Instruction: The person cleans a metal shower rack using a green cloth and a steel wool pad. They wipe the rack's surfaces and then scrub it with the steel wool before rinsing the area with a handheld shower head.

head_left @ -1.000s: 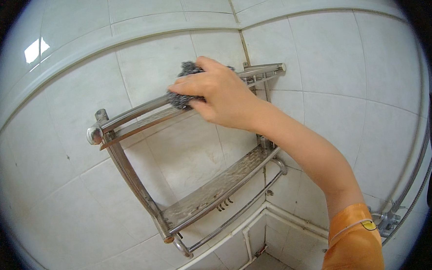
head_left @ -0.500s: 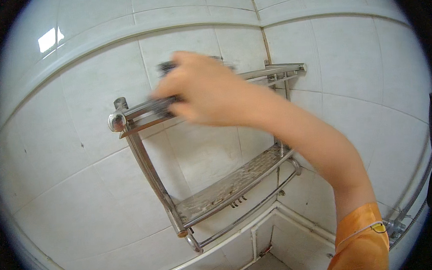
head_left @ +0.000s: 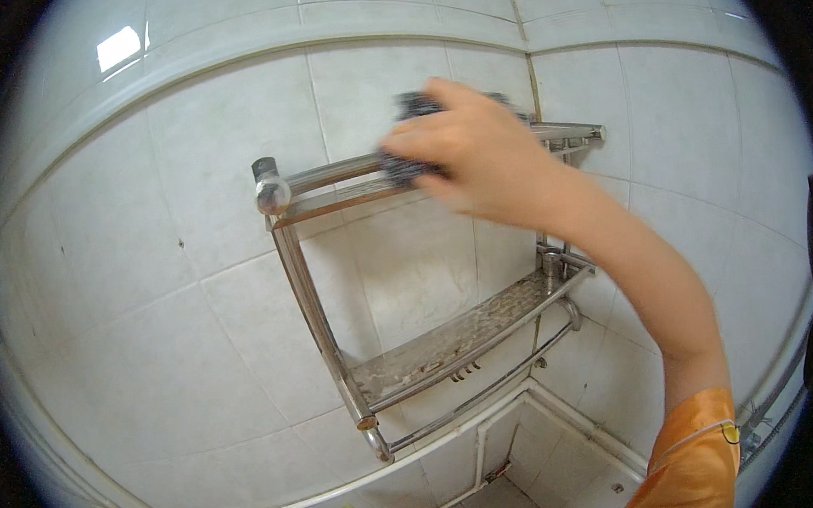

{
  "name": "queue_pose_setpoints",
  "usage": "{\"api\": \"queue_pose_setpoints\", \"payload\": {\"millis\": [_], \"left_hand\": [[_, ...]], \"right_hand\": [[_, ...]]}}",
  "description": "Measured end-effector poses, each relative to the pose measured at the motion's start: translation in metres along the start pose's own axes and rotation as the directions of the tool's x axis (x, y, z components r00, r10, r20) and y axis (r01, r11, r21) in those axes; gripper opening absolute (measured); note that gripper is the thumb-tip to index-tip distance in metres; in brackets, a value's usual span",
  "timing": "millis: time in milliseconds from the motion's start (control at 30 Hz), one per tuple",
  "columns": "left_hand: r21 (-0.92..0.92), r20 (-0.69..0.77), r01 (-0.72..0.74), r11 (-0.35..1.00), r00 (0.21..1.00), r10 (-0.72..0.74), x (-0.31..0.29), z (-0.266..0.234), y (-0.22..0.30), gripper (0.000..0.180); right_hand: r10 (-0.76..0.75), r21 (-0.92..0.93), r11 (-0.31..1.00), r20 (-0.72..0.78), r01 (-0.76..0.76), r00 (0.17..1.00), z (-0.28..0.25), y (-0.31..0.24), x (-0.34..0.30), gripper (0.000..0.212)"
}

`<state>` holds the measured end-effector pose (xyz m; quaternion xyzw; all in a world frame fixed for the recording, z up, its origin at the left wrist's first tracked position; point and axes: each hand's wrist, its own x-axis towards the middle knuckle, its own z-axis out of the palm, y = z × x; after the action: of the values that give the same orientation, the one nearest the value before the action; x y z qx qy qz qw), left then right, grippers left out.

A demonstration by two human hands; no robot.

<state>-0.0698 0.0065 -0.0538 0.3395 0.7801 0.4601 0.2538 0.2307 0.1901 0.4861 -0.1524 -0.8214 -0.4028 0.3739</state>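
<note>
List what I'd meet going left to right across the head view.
White rectangular reflection, round silver metal rail cap, bare right hand holding a dark-grey crumpled wad, shiny orange fabric sleeve.

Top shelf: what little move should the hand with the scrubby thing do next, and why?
Maybe slide the right hand leftward along the top bar. It grips the dark scrubber, which is right at the bar, and nothing blocks the stretch toward the bar's left end.

Glare on tiles (head_left: 119,49), blurred hand (head_left: 475,149)
</note>
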Motion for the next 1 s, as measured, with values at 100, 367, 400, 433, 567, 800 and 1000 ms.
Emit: {"api": "queue_pose_setpoints", "payload": {"millis": [100, 367, 400, 433, 567, 800, 1000], "left_hand": [[0.057, 0.013, 0.024, 0.998, 1.000, -0.025, -0.001, -0.004, 0.016, 0.056], [-0.032, 0.025, -0.025, 0.999, 0.999, 0.026, 0.003, 0.003, -0.015, 0.059], [-0.053, 0.022, -0.036, 0.998, 0.999, 0.037, 0.005, 0.004, -0.021, 0.058], [-0.069, 0.016, -0.045, 0.997, 0.999, 0.046, 0.005, 0.002, -0.022, 0.058], [-0.012, 0.038, -0.026, 1.000, 0.999, 0.026, 0.002, -0.005, -0.021, 0.056], [-0.134, 0.057, -0.028, 0.991, 0.998, 0.035, -0.015, -0.005, 0.023, 0.050], [-0.165, 0.159, 0.149, 0.975, 0.980, -0.122, -0.019, -0.014, 0.030, 0.046]], "right_hand": [[-0.081, -0.068, 0.994, 0.007, 0.081, 0.997, 0.010, -0.032, 0.029, 0.024], [0.027, 0.025, 0.999, -0.068, -0.026, 0.997, 0.005, 0.008, -0.013, 0.024], [0.027, 0.001, 1.000, -0.103, -0.027, 0.994, 0.006, 0.015, -0.020, 0.018], [0.031, -0.019, 0.999, -0.140, -0.034, 0.990, 0.007, 0.016, -0.021, 0.012], [-0.114, -0.068, 0.992, -0.197, 0.102, 0.974, 0.011, -0.008, 0.002, 0.011], [-0.077, -0.004, 0.997, -0.173, 0.077, 0.982, 0.024, -0.029, 0.018, 0.033], [0.190, -0.004, 0.981, -0.229, -0.196, 0.955, 0.017, 0.079, -0.087, 0.037]]}}
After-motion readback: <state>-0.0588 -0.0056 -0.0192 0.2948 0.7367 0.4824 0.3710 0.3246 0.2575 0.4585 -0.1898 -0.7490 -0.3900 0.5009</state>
